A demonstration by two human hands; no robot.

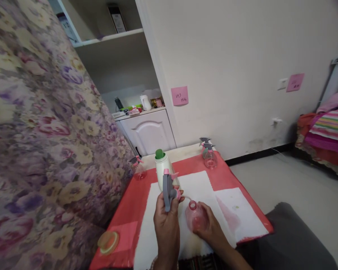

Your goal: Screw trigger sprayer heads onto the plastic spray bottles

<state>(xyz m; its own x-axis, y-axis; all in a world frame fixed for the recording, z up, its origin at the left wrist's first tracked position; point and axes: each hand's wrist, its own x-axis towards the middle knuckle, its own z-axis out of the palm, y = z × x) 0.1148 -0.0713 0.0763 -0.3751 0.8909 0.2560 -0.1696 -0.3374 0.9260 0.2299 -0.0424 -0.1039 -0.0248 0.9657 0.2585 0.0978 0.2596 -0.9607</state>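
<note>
My left hand point(167, 225) is closed around a grey and pink spray head point(168, 191), held upright over the table. A thin tube runs from the spray head toward the mouth of a pink transparent bottle point(196, 215); whether its tip is inside is unclear. The bottle has no head on it, and my right hand point(211, 228) grips it from the right side. Just behind the spray head stands a pale green-white container point(162, 165) with a green piece in its open top.
Spray bottles stand at the table's back right point(211, 160) and back left point(140, 171). White sheets point(239, 213) lie on the red tabletop point(124, 210). A round lid point(108, 242) sits front left, beside a floral curtain point(45, 150).
</note>
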